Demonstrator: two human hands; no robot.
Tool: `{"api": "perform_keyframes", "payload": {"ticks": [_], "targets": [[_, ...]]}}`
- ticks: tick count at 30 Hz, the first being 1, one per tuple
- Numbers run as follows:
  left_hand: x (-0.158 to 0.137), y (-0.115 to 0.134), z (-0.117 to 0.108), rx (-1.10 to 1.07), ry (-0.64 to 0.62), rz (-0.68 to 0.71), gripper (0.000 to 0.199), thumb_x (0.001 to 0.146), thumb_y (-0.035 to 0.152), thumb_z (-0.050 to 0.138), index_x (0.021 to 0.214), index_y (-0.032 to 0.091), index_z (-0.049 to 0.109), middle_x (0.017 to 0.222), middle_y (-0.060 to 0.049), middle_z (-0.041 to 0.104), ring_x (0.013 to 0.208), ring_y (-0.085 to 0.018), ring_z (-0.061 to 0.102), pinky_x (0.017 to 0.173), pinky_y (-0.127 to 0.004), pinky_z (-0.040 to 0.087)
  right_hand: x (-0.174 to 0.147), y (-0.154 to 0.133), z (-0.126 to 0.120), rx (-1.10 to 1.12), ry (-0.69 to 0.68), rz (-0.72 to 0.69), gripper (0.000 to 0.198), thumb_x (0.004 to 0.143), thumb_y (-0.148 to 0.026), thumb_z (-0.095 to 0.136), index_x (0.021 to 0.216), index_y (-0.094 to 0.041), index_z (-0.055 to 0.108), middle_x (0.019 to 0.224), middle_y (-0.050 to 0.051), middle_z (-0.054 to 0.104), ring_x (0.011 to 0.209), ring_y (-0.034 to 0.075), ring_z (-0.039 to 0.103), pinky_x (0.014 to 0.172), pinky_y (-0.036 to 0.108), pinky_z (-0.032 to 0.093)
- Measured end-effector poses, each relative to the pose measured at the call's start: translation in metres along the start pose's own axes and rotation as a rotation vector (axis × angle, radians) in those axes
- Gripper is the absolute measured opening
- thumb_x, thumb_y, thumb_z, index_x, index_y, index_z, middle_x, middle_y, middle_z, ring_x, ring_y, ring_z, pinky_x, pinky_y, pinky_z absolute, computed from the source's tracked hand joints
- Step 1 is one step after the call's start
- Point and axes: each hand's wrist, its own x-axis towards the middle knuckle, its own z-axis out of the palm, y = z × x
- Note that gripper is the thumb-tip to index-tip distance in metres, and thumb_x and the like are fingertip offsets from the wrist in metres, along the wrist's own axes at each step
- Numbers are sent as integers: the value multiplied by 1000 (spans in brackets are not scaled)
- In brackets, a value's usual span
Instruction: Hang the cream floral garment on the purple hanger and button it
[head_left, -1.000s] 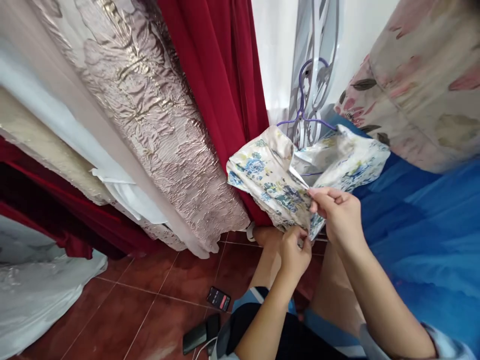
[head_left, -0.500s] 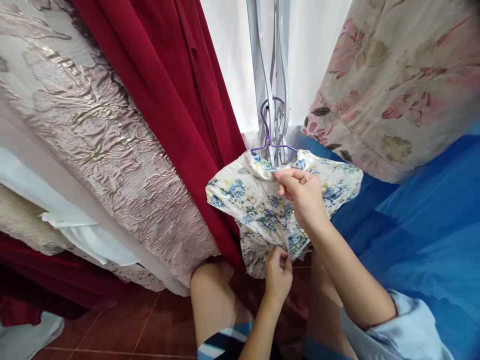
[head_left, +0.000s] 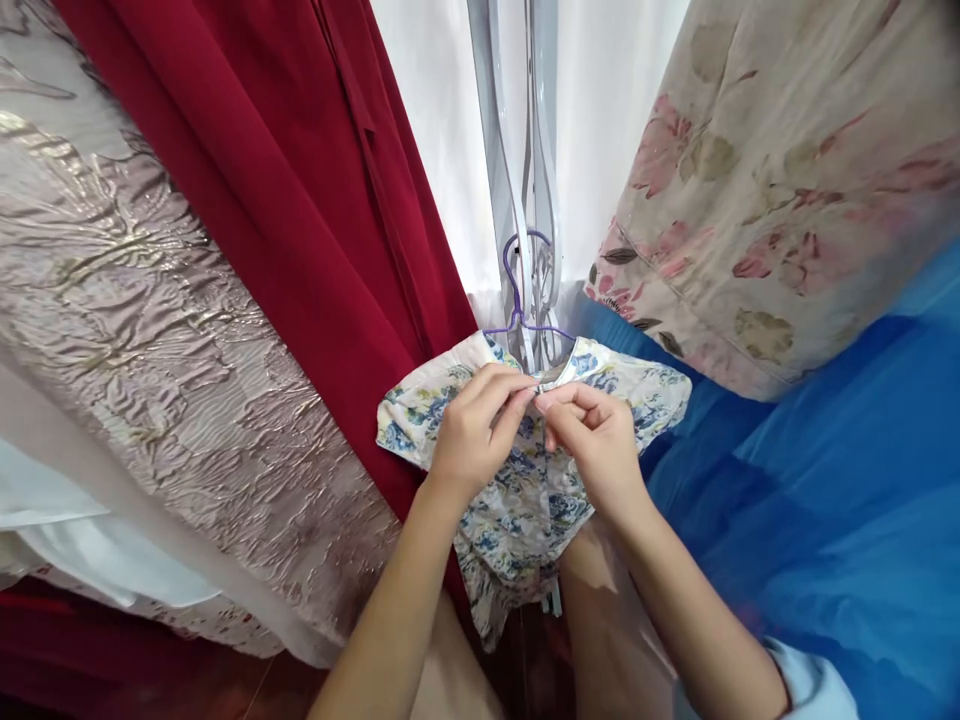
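Observation:
A small white garment with blue and yellow flowers (head_left: 517, 520) hangs on a purple hanger (head_left: 516, 318) in front of me. My left hand (head_left: 480, 425) pinches the garment at the middle of its neckline. Right beside it, my right hand (head_left: 592, 430) pinches the opposite side of the same spot, so the fingertips of both hands almost meet. A seam or opening runs down the front below them. Whatever small part lies between the fingertips is too hidden to name.
Pale straps (head_left: 529, 150) hang behind the hanger against white fabric (head_left: 427, 100). Dark red cloth (head_left: 300, 250) and textured pinkish brocade (head_left: 187, 350) hang on the left. Floral fabric (head_left: 750, 200) and blue cloth (head_left: 787, 520) are on the right. My bare legs are below the garment.
My left hand has risen from the garment's lower front to the neckline, beside my right hand. The view has shifted, with the garment now a little lower and further left.

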Motion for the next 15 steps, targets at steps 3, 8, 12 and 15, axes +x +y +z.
{"api": "perform_keyframes", "payload": {"ticks": [3,8,12,15], "targets": [[8,-6,1,36,21,47,12,99,16,53,94,17,64,91,-3,63,89,-14,62,81,-27,52,7,6,3,4,-20,41,27,84,-40,71,73,-17,62,46,-6,52,42,8,42,44,21,32],[12,-6,1,90,168,45,10,97,13,56,89,15,62,86,-2,63,83,-12,60,76,-24,49,6,30,1,9,-5,132,32,80,-43,72,69,-18,56,45,-11,34,41,4,21,43,21,15],[25,-21,-22,114,433,-121,14,99,23,55,90,15,64,83,-1,63,76,-11,60,70,-23,48,-18,62,-7,-44,-32,230,30,82,-40,68,67,-18,53,47,-11,31,43,6,20,46,23,14],[25,-51,-49,147,575,-240,17,98,28,58,91,15,66,82,-1,64,73,-12,59,67,-23,48,-43,84,-16,-54,-58,308,38,84,-41,67,60,-20,45,50,-9,29,47,7,22,49,24,16]]}}
